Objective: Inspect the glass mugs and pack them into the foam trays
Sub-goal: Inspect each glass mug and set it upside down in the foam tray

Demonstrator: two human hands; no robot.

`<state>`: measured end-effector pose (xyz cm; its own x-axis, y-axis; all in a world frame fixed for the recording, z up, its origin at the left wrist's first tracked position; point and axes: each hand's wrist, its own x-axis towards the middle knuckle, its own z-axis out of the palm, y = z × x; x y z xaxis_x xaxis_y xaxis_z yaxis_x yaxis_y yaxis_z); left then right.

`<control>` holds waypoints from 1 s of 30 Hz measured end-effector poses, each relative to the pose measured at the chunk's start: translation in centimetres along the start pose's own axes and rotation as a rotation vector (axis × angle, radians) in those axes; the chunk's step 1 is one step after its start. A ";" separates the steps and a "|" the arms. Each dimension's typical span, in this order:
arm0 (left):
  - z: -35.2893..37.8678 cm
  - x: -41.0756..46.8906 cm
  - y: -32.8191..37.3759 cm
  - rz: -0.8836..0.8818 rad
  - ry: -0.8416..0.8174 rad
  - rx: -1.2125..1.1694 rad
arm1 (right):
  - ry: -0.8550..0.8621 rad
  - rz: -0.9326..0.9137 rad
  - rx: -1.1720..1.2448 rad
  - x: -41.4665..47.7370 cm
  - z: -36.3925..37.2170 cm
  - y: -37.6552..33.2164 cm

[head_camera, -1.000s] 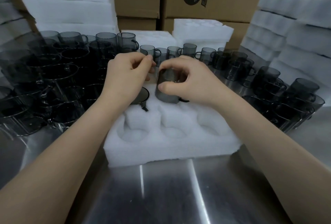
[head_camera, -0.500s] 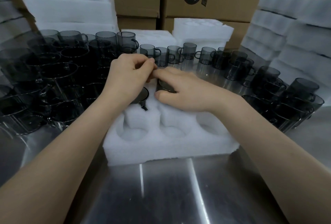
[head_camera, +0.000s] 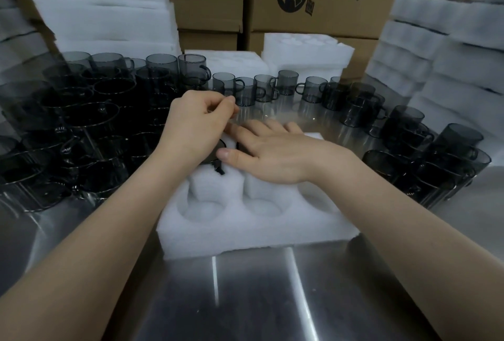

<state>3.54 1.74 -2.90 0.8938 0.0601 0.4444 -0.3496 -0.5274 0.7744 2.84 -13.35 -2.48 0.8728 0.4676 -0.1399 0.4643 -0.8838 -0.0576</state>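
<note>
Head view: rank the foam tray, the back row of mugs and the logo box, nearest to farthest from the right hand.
1. Foam tray: right under the right hand.
2. Back row of mugs: on the table behind it.
3. Logo box: stacked at the very back.

Left hand (head_camera: 197, 125): bare, smooth across the back, knuckles faintly ridged; nails too hidden to describe.
Right hand (head_camera: 275, 155): bare, broad across the back, with faint lines running toward the fingers.
Thumbnail (head_camera: 224, 154): on the right thumb; short, rounded, plain.
Right wrist (head_camera: 323, 162): uncovered, slight crease where hand meets arm.
Left forearm (head_camera: 109, 245): bare along all that shows, looking wider toward the lower left corner through the wide lens.
Right forearm (head_camera: 395, 218): bare likewise, smooth, looking wider toward the lower right edge.
</note>
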 end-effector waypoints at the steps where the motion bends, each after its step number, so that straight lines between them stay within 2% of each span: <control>1: 0.0 0.0 0.0 -0.002 0.001 0.002 | 0.013 -0.013 0.054 -0.2 -0.1 0.1; 3: 0.0 0.0 0.1 -0.005 -0.001 0.001 | 0.075 -0.062 0.283 -0.5 -0.5 0.5; 5: 0.0 0.0 0.1 -0.009 -0.003 -0.004 | 0.251 -0.079 0.509 -0.8 -1.3 1.4; 7: 0.0 -0.1 0.0 -0.021 -0.006 -0.007 | 0.523 0.114 0.511 -0.7 -2.3 3.3; 9: 0.0 -0.1 0.0 -0.028 -0.015 -0.002 | 0.654 0.411 0.405 -0.6 -3.4 6.7; 10: 0.0 -0.1 0.0 -0.028 -0.020 0.001 | 0.623 0.548 0.366 -0.6 -3.9 8.4; 12: 0.0 -0.1 0.0 -0.032 -0.029 0.002 | 0.428 0.794 0.348 -0.9 -4.6 11.1; 14: 0.0 -0.2 0.0 -0.030 -0.036 0.003 | 0.280 0.903 0.359 -0.9 -4.4 12.8; 17: -0.1 -0.2 0.1 -0.020 -0.045 0.013 | 0.233 0.868 0.342 -0.6 -3.8 13.8; 30: -0.1 -0.2 0.2 -0.007 -0.066 0.032 | 0.393 0.858 0.326 -0.5 -3.2 14.0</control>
<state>3.21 1.75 -2.79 0.9131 0.0085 0.4076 -0.3351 -0.5538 0.7622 9.42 -25.91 -0.04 0.9085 -0.4116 0.0724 -0.3594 -0.8579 -0.3673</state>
